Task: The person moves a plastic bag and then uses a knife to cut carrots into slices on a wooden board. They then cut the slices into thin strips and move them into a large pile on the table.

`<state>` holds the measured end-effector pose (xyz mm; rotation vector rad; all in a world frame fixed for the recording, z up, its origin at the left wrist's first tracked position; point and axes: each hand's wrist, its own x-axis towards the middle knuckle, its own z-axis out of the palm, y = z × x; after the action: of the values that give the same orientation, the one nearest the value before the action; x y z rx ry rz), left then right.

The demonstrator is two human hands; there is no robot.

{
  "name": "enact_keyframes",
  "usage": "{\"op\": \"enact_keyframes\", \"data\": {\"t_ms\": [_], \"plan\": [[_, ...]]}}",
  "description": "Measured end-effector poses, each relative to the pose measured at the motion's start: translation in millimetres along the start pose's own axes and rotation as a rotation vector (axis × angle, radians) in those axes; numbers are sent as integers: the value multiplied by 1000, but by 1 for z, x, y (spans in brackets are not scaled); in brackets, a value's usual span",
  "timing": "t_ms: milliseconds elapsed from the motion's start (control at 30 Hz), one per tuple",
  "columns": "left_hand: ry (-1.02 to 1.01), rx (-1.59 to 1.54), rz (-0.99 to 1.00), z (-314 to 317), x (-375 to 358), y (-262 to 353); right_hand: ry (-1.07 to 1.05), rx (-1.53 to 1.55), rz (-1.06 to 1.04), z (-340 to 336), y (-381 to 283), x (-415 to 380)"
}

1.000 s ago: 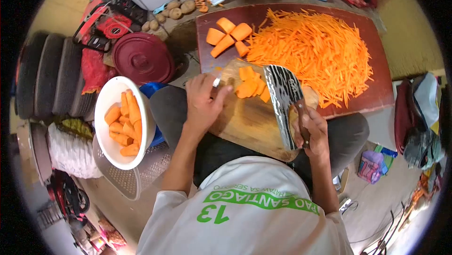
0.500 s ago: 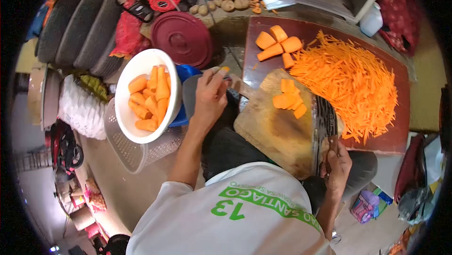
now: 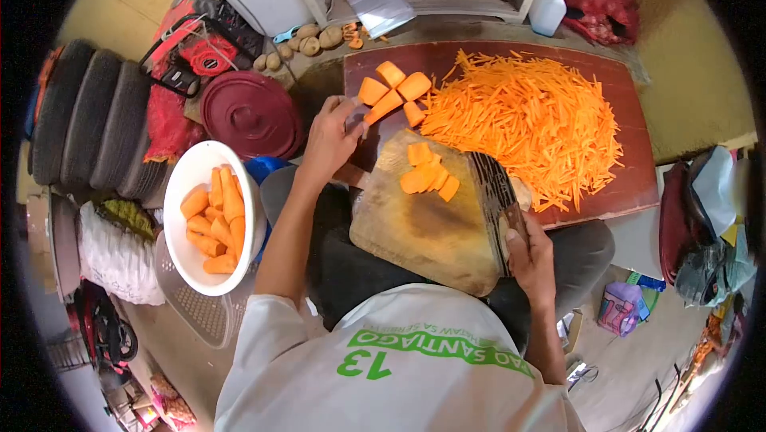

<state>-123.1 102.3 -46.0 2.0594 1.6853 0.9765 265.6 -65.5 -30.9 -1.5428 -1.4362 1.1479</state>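
My left hand (image 3: 329, 143) reaches to the board's upper left, thumb and fingers apart, at the near end of a long tapered carrot piece (image 3: 384, 106). Whether the fingertips touch it is hard to tell. Other peeled carrot chunks (image 3: 391, 74) lie around that piece. My right hand (image 3: 533, 263) is closed around the handle of a broad dark-bladed knife (image 3: 488, 193), which rests along the right side of a worn wooden chopping board (image 3: 391, 216). Carrot slices (image 3: 423, 175) lie on the board, left of the blade. The board sits over my lap.
A large heap of shredded carrot (image 3: 527, 129) covers much of the dark red table (image 3: 630, 169). On the left stands a white basin (image 3: 174, 216) of peeled carrots, near a maroon lid (image 3: 251, 115). Potatoes (image 3: 309, 46) and tires (image 3: 100, 121) are farther off.
My left hand has moved from beside the board's handle to the carrot chunks; the small orange bit at its fingertips no longer shows. My right hand keeps the knife. The view has shifted.
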Motion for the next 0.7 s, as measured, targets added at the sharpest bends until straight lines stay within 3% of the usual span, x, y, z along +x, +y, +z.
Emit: {"op": "enact_keyframes", "data": {"t_ms": [133, 367, 500, 600, 700], "plan": [[-26, 111, 68, 21, 39, -8, 30, -89, -134, 3, -12, 0], [81, 173, 28, 54, 65, -31, 55, -105, -103, 10, -21, -3], [191, 222, 134, 54, 52, -18, 55, -129, -108, 10, -21, -4], [173, 315, 368, 59, 36, 7, 47, -136, -116, 10, -21, -3], [-25, 340, 201, 67, 30, 34, 44, -142, -144, 11, -17, -2]]}}
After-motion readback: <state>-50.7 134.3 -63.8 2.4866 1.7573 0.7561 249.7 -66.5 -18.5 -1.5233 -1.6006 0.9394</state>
